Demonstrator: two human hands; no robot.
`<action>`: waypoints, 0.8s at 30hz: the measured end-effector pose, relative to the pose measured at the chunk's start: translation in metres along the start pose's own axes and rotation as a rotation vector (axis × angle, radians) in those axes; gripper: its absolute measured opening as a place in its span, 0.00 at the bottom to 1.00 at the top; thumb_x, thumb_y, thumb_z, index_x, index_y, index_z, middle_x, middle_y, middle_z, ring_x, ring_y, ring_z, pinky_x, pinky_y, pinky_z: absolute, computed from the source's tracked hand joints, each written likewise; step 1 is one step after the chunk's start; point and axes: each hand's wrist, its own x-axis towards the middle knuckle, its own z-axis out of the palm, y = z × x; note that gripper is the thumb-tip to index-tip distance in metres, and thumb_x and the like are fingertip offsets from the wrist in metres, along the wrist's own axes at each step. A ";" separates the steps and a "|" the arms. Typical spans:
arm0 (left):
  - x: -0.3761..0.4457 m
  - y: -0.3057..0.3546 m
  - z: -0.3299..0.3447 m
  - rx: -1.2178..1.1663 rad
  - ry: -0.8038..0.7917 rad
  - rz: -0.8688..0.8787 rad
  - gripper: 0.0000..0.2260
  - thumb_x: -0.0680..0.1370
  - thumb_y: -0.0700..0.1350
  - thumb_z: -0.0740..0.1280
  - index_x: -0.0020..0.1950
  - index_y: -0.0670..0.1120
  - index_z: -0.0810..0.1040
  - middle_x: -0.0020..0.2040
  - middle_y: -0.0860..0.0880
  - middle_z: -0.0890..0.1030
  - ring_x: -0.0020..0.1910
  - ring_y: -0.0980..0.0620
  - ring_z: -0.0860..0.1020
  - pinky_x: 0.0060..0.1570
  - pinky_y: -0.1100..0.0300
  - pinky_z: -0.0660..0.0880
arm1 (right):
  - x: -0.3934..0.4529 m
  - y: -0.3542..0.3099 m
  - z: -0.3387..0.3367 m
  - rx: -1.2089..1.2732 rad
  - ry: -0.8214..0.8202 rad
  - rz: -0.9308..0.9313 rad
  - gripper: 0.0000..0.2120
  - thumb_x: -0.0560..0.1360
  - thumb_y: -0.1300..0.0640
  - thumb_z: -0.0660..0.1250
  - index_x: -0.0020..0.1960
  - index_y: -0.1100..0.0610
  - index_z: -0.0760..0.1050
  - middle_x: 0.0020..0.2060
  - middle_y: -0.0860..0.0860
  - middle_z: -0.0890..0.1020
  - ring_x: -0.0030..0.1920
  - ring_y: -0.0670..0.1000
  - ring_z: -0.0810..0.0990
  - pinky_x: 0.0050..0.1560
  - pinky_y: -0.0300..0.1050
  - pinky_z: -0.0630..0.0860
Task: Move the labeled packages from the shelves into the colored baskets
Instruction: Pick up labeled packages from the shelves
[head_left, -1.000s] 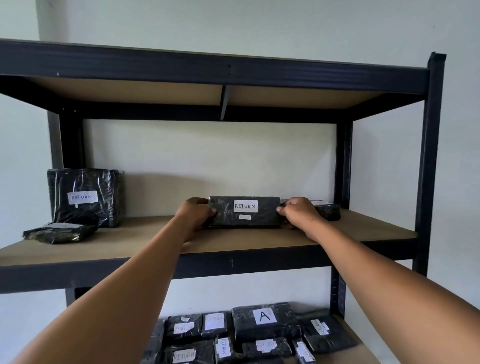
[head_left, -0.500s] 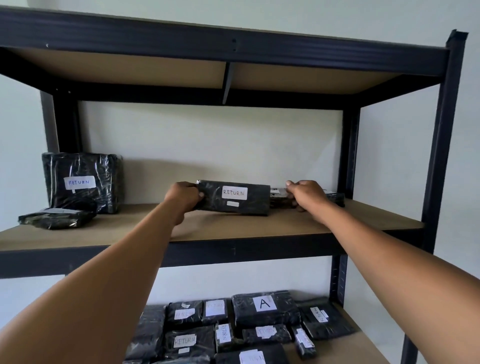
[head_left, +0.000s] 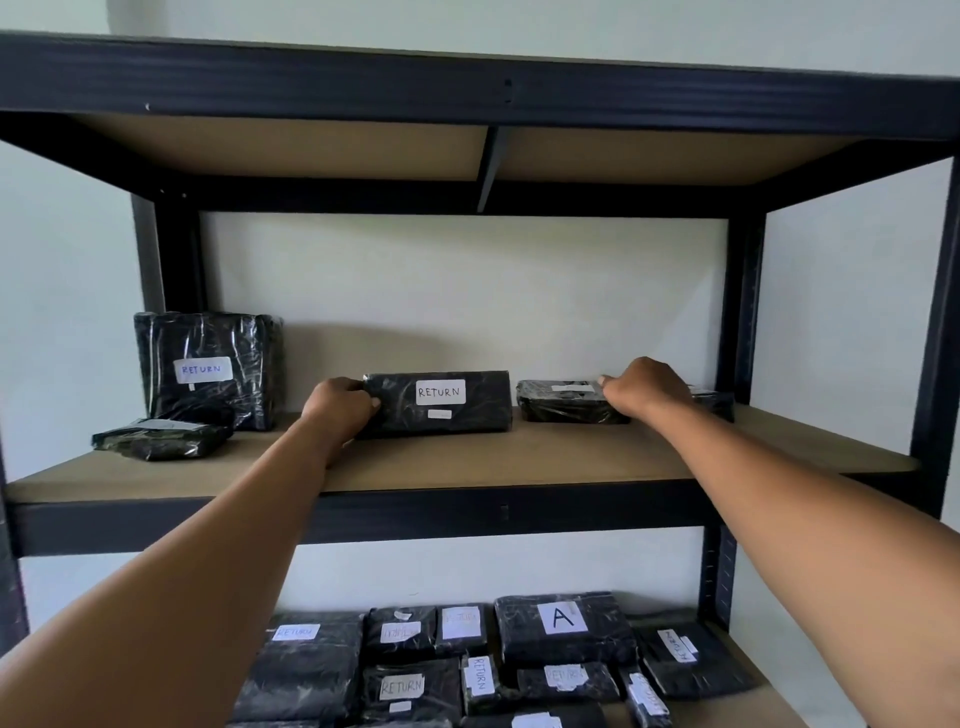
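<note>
Head view: shelving unit (head_left: 498, 512), middle shelf, four black packages.

Risks:
- Left hand (head_left: 340, 410) gripping only the left end of the standing RETURN package (head_left: 439, 401); one-ended hold on a long parcel, likely to pivot or topple on lifting.
- Right hand (head_left: 647, 387) curled over the flat package (head_left: 563, 408); glossy wrap, possible slip; label facing up, unreadable from here, hence possible wrong basket.
- Baskets out of view; long carry with both hands loaded.

Count, largest first:
- Upright RETURN package (head_left: 208, 369), far left: one.
- Standing RETURN package, centre: one.
- Flat package, right: one.
- Small flat package (head_left: 161, 441), left front: one.
- Lower shelf: about a dozen packages, one marked A (head_left: 563, 623); exact number not determinable.
</note>
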 end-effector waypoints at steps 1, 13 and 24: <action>0.000 0.000 -0.001 0.009 0.000 0.002 0.10 0.77 0.40 0.69 0.57 0.43 0.83 0.53 0.41 0.83 0.53 0.40 0.81 0.60 0.47 0.79 | 0.001 -0.001 0.001 -0.017 -0.008 0.013 0.22 0.78 0.41 0.65 0.43 0.62 0.75 0.47 0.56 0.83 0.42 0.56 0.79 0.40 0.44 0.72; -0.006 0.002 -0.002 0.019 0.029 0.025 0.09 0.77 0.39 0.68 0.56 0.42 0.83 0.51 0.42 0.83 0.53 0.41 0.81 0.60 0.48 0.78 | 0.010 -0.010 0.006 0.299 -0.173 0.222 0.23 0.73 0.56 0.75 0.64 0.63 0.74 0.64 0.59 0.77 0.53 0.59 0.76 0.51 0.49 0.73; -0.007 0.002 -0.005 0.033 0.068 -0.006 0.06 0.77 0.39 0.67 0.50 0.41 0.83 0.48 0.40 0.83 0.51 0.40 0.81 0.57 0.48 0.80 | 0.011 0.009 0.015 0.569 -0.160 0.244 0.11 0.67 0.62 0.78 0.44 0.60 0.78 0.43 0.55 0.81 0.37 0.51 0.75 0.33 0.43 0.68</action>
